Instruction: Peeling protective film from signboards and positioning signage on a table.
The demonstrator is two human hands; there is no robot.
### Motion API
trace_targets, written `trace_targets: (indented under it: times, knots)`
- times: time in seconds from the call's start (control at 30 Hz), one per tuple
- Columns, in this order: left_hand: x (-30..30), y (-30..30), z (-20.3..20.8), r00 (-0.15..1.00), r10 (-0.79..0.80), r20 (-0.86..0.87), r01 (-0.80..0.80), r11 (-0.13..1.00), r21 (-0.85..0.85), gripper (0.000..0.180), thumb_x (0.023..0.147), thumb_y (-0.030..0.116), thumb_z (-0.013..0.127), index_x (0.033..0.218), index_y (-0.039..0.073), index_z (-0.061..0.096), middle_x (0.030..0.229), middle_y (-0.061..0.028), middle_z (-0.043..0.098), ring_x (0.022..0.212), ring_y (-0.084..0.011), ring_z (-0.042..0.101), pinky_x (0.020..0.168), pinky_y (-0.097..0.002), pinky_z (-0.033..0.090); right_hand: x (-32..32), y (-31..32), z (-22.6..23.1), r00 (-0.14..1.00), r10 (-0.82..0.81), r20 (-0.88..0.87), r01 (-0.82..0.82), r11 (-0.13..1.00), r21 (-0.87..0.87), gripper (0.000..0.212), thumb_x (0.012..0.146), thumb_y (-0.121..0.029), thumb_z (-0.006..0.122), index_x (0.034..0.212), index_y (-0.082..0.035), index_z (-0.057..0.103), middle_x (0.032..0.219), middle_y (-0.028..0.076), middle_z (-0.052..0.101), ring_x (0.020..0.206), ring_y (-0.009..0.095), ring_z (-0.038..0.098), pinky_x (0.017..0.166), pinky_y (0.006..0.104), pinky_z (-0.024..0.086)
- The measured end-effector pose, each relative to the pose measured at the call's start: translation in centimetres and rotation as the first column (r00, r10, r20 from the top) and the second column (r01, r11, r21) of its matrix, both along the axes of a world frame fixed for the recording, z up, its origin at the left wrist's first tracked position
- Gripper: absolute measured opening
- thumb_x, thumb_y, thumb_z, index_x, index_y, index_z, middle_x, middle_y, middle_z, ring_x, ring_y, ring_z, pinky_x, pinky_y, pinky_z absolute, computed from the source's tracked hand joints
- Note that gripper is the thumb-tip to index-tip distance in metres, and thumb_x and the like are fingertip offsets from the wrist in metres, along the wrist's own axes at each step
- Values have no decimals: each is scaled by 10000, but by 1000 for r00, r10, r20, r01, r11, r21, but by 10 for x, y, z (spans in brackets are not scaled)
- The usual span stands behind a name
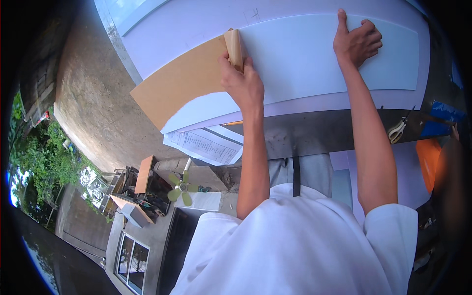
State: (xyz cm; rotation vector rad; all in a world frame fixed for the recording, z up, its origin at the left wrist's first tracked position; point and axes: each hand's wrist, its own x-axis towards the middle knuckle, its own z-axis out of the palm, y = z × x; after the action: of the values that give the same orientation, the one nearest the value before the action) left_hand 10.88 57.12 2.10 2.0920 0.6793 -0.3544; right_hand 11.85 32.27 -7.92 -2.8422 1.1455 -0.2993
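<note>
A long curved panel [305,54] lies before me, pale bluish white over most of its length. Brown paper [182,76] covers part of its left end, with a ragged edge against the white. My left hand [243,86] is closed around a curled piece of brown paper [235,46] over the panel, at the right side of the brown area. Whether that curl is joined to the brown sheet is hard to tell. Over the panel's right part, my right hand [358,40] holds nothing visible; its thumb stretches away from the loosely bent fingers.
Beneath the panel is a pale lilac sheet [196,29]. Printed papers [204,146] and a pencil [232,123] lie by the near edge. Light-handled scissors or pliers [396,132] rest at the right, near an orange object [428,160]. A green-bladed fan [183,188] stands at lower left.
</note>
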Motion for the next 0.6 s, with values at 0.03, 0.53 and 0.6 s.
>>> trace_targets:
  times: [0.03,0.53,0.6]
  knots:
    - [2,7,-4,1000,-1,7,1,1000,3,358,858,7,627,1181,-27,477,986,-216,623,850,-321,630,770,-392,493,2,0,0,1000,4,12,-4,1000,-12,787,836,-739,539,1211,-49,487,1244,204,418,1117,356,404,1004,492,309]
    - [-8,9,9,985,103,135,-90,991,-97,352,896,14,553,1206,0,386,1150,-254,512,1021,-412,548,896,-494,415,-4,-19,-11,1000,-17,21,17,1000,-23,844,800,-779,541,1223,-49,507,1268,214,429,1185,375,399,1045,483,305]
    - [-12,7,-7,957,64,282,-17,986,-167,375,892,-8,542,1223,18,368,1036,-237,587,968,-379,604,865,-432,452,2,-14,-9,999,-26,35,26,1000,-3,849,803,-780,536,1224,-44,502,1280,219,422,1201,381,394,1050,483,301]
